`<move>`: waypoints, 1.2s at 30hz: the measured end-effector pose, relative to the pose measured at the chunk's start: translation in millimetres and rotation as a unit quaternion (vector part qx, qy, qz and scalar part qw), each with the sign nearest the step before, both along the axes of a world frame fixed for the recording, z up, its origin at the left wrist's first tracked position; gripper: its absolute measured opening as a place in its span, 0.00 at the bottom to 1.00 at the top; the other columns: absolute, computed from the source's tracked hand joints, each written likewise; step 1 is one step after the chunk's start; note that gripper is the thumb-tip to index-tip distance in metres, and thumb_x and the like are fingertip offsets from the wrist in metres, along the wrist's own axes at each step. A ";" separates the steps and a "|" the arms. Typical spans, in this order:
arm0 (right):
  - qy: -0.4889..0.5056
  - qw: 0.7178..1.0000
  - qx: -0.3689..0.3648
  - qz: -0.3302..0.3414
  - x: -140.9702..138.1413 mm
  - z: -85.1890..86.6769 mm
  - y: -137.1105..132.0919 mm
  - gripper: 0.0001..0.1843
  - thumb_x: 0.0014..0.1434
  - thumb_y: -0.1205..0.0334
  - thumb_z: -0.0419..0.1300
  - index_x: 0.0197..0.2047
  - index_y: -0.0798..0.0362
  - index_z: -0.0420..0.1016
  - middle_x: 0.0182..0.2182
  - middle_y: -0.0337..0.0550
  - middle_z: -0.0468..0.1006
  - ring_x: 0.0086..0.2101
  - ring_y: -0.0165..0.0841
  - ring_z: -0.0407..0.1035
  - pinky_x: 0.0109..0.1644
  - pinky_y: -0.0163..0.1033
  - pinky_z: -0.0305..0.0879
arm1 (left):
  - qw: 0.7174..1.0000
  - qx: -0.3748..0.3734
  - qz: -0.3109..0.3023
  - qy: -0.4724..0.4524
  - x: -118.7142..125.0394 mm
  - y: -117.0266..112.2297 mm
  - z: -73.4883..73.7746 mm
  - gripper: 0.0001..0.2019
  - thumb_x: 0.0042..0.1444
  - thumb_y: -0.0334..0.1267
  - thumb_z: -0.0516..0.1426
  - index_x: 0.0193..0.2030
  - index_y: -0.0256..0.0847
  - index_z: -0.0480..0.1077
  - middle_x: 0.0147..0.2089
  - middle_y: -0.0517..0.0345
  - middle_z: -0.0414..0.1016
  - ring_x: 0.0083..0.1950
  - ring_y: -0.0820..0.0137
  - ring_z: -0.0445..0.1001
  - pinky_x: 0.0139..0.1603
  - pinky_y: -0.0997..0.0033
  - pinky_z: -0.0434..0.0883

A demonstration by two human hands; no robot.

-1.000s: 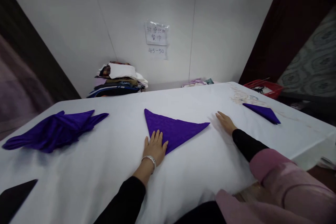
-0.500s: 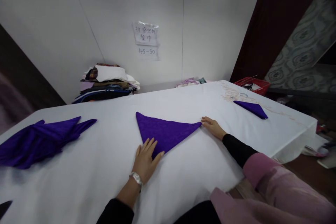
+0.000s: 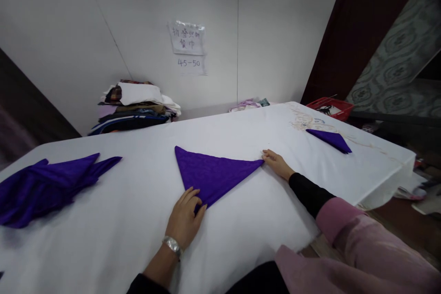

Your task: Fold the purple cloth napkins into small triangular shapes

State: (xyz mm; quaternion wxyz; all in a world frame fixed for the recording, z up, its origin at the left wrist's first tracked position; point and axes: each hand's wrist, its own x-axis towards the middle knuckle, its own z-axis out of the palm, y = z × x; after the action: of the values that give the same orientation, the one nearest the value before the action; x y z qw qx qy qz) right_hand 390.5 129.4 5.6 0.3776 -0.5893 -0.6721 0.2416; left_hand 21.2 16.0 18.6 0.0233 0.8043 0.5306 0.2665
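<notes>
A purple cloth napkin (image 3: pixel 217 174), folded into a triangle, lies on the white tablecloth (image 3: pixel 138 248) in front of me. At its near corner, my left hand (image 3: pixel 184 216) has thumb and fingers curled in on the fabric, covering part of that tip. My right hand (image 3: pixel 277 164) pinches the right-hand corner between thumb and fingers. The far left corner lies free. Farther right rests a smaller folded purple napkin (image 3: pixel 329 140). On the left is a loose, crumpled heap of purple napkins (image 3: pixel 51 188).
Behind the table's far edge, a stack of folded clothes (image 3: pixel 134 108) stands against the wall. More fabric (image 3: pixel 246 104) lies at the back. A red basket (image 3: pixel 330 108) is beyond the far right corner. Paper signs (image 3: pixel 188 46) hang on the wall.
My left hand has slid back toward me to the napkin's near corner, and its flat fingers have curled in. My right hand keeps the right corner. The view has shifted slightly.
</notes>
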 end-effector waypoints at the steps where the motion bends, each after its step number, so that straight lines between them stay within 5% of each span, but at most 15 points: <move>1: -0.003 1.000 -0.002 0.001 1.1 0.8 -1.7 0.14 0.56 0.50 0.53 0.35 0.50 0.72 0.56 0.47 0.67 0.61 0.38 0.50 0.61 0.47 0.49 | 1.000 -0.002 0.002 0.002 0.0 -0.8 -0.1 0.07 0.55 0.40 0.53 0.31 0.42 0.68 0.49 0.49 0.73 0.59 0.59 0.64 0.58 0.53 0.64; 17: -0.026 1.000 -0.010 -0.003 9.5 11.4 -3.6 0.16 0.57 0.47 0.51 0.33 0.49 0.72 0.59 0.46 0.63 0.63 0.38 0.44 0.62 0.49 0.46 | 1.000 -0.011 0.010 0.003 -2.6 -3.6 1.6 0.07 0.54 0.39 0.51 0.26 0.44 0.63 0.47 0.50 0.74 0.57 0.59 0.65 0.57 0.54 0.66; 25: -0.081 0.996 -0.035 0.017 7.5 10.1 -7.1 0.17 0.54 0.45 0.55 0.28 0.50 0.72 0.61 0.45 0.60 0.63 0.42 0.41 0.63 0.56 0.36 | 1.000 -0.014 0.006 0.006 -3.8 -2.2 0.7 0.07 0.54 0.40 0.52 0.26 0.44 0.64 0.47 0.50 0.74 0.56 0.59 0.66 0.55 0.53 0.66; 36: -0.068 0.997 -0.043 -0.020 -0.3 10.9 2.5 0.22 0.57 0.43 0.50 0.27 0.50 0.73 0.59 0.49 0.62 0.62 0.44 0.44 0.63 0.56 0.38 | 1.000 -0.023 0.004 0.003 -3.4 -2.6 2.5 0.08 0.54 0.40 0.51 0.26 0.44 0.63 0.47 0.49 0.74 0.56 0.59 0.66 0.55 0.54 0.66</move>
State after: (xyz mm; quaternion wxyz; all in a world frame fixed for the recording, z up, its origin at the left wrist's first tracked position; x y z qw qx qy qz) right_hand 390.2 131.8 16.5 0.3100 -0.6331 -0.6737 0.2217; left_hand 17.9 13.3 21.1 0.0395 0.8023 0.5395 0.2523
